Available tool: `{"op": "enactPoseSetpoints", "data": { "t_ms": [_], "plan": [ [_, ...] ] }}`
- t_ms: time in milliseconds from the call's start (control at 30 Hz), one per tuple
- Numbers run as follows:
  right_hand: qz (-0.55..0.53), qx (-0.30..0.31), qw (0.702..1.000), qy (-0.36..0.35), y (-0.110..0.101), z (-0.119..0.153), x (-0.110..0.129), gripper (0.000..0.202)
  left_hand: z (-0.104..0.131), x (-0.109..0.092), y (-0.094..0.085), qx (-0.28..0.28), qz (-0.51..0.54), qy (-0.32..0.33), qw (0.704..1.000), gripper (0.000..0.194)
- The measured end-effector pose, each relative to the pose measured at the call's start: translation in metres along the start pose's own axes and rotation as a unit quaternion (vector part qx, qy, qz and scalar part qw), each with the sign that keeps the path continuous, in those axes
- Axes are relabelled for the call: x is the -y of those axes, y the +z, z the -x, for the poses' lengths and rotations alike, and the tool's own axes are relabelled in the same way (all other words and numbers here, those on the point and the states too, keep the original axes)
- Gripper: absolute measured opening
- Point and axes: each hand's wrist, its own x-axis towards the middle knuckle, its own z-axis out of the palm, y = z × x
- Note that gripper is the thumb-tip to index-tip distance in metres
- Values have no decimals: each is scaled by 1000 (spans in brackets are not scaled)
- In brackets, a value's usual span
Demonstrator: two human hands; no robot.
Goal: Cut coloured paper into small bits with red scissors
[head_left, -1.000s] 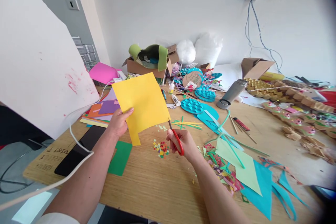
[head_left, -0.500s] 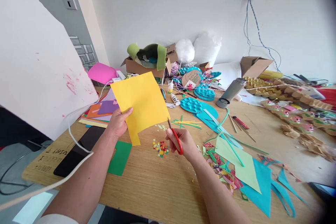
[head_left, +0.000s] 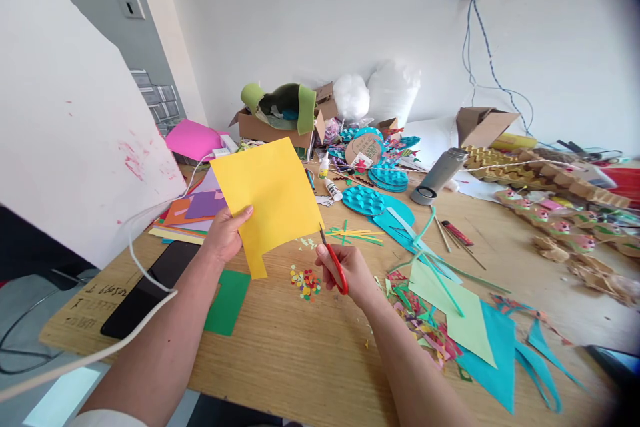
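Observation:
A yellow sheet of paper (head_left: 270,197) is raised over the table, pinched at its left edge by my left hand (head_left: 226,232). A notch is cut out of its lower edge, leaving a tab hanging at the lower left. My right hand (head_left: 347,270) grips red-handled scissors (head_left: 337,270), whose blades meet the sheet's lower right corner. Beneath the paper lies a small pile of coloured paper dots (head_left: 305,282). Thin green and yellow paper strips (head_left: 357,235) rest just beyond the scissors. A green paper piece (head_left: 229,302) lies below my left hand.
A black tablet-like slab (head_left: 145,290) and a white cable (head_left: 150,317) are at left. Paper scraps (head_left: 425,330), a light green sheet (head_left: 463,313) and a blue sheet (head_left: 493,373) spread at right. A metal flask (head_left: 440,177) lies tilted behind, near glue bottles (head_left: 333,190).
Almost nothing differs: both hands, the yellow paper and the scissors keep their positions. The view shifts very slightly.

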Motion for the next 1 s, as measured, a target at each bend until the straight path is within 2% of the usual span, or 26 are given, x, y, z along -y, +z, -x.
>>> {"op": "enactPoseSetpoints", "data": {
  "t_ms": [1000],
  "plan": [
    [-2, -11, 1000, 1, 0, 0, 1, 49, 1, 0, 1, 2, 0, 0, 1000, 38]
  ]
}}
